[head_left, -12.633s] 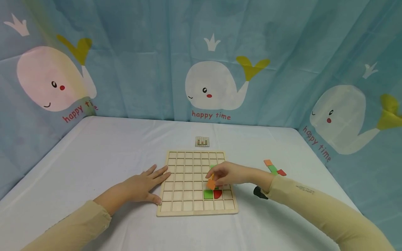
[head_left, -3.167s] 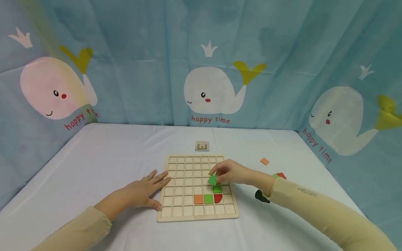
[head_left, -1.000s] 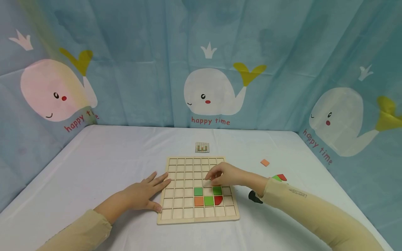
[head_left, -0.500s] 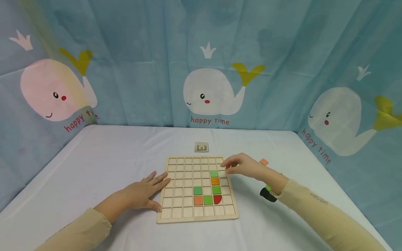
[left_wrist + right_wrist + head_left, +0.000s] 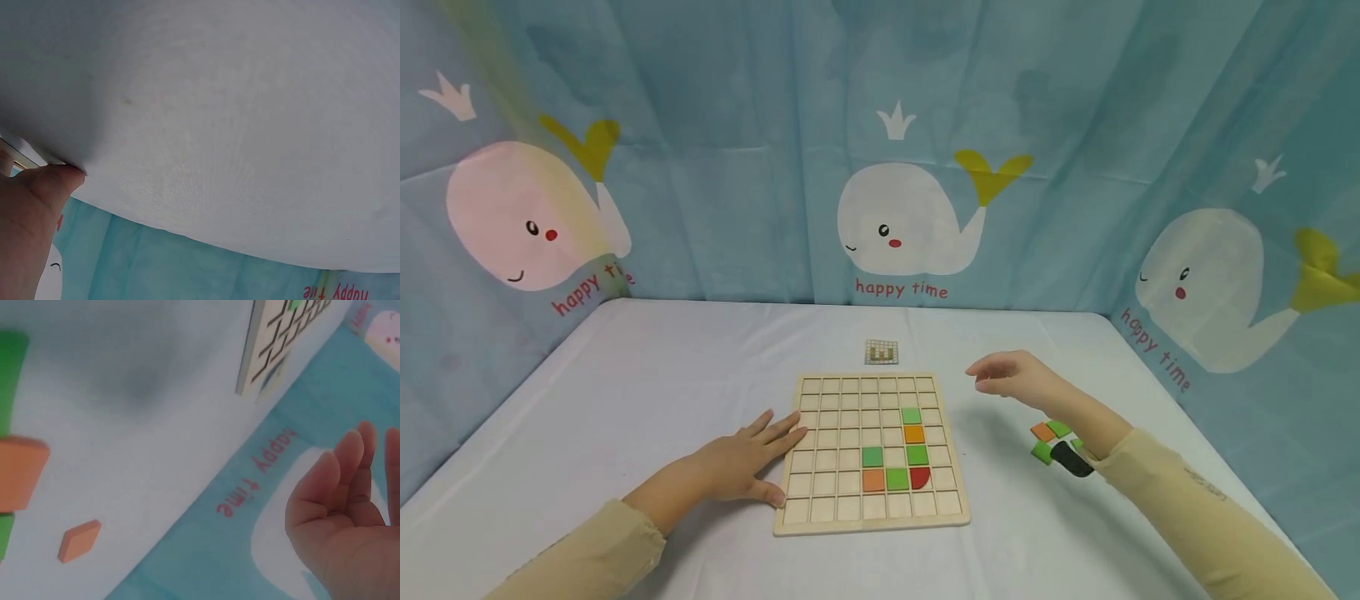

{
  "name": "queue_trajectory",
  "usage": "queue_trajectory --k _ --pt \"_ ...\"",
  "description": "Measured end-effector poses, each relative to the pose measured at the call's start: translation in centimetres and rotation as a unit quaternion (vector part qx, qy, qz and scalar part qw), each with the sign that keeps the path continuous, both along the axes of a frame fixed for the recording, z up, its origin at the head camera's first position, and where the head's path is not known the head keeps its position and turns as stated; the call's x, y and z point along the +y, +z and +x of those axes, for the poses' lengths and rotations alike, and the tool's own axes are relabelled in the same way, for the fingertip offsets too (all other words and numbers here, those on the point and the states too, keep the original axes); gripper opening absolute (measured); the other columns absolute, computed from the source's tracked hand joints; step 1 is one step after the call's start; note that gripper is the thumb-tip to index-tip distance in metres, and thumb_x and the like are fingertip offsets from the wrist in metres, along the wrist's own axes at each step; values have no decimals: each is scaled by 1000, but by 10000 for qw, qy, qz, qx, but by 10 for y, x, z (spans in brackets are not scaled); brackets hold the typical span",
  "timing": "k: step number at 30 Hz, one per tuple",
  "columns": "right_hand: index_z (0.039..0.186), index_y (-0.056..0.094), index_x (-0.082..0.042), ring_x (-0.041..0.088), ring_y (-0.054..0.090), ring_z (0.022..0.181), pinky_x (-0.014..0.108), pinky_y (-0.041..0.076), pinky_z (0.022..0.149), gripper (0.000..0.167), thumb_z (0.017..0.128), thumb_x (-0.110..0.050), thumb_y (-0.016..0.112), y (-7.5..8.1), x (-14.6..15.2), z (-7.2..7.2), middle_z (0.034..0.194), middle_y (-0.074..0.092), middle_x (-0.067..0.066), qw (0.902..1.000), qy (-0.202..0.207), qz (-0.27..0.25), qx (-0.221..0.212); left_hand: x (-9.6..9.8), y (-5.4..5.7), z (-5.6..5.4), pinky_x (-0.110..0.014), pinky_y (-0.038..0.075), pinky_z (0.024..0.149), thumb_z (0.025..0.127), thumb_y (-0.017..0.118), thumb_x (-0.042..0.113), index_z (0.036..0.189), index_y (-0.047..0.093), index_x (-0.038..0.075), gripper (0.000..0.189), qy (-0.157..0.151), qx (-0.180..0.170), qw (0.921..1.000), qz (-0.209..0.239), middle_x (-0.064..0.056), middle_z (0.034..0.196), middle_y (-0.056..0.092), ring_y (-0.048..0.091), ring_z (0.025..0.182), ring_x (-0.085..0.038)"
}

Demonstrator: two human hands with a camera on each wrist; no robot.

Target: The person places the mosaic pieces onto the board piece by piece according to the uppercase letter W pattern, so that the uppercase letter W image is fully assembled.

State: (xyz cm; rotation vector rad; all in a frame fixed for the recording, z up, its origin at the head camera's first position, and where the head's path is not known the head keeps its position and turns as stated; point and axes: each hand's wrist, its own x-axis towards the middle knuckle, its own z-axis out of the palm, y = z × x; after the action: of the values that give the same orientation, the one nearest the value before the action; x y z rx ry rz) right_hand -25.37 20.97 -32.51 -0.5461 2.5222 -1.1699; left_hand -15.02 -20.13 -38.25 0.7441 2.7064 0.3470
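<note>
Your right hand hangs above the table, between the wooden board and the table's right edge; its fingers are loosely bent, with the fingertips apart from the thumb. Your left hand has its fingers spread, and they rest on the board's left edge. Toward the board's right edge, four tiles make one column: light green, orange, green and rounded red. From the red one, a green tile and an orange tile continue leftward, and a teal tile sits above the orange. Loose tiles, green and orange, lie near your right sleeve. A small card lies between the board and the table's far edge.
</note>
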Motion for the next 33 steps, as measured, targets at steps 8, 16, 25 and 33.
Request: queue_trajectory --k 8,16,25,33 --pt "127 61 -1 31 55 102 43 47 82 39 96 -24 64 3 19 -3 121 62 18 9998 -181 40 4 0 0 1 -71 34 95 77 63 63 153 30 9 99 61 -37 10000 -29 -11 160 18 14 142 -49" --pt "127 59 3 35 54 112 51 46 94 39 97 -21 62 2 34 -7 130 56 25 9985 -502 -194 92 0 2 1 -71 34 93 77 65 62 153 30 9 99 38 -4 10000 -40 -12 160 18 15 141 -50" --pt "129 55 5 36 53 117 54 42 96 42 98 -22 60 -8 49 -13 134 52 27 9974 -667 -265 -74 0 2 1 -71 34 94 77 65 61 153 30 9 99 53 -25 10000 -33 -12 160 18 14 142 -50" --pt "134 51 6 38 50 120 57 39 100 48 99 -25 59 -17 64 -25 137 49 27 9972 -698 -74 -271 0 -1 0 -72 33 95 77 63 64 153 29 11 99 70 -45 10000 24 -10 161 17 14 143 -47"
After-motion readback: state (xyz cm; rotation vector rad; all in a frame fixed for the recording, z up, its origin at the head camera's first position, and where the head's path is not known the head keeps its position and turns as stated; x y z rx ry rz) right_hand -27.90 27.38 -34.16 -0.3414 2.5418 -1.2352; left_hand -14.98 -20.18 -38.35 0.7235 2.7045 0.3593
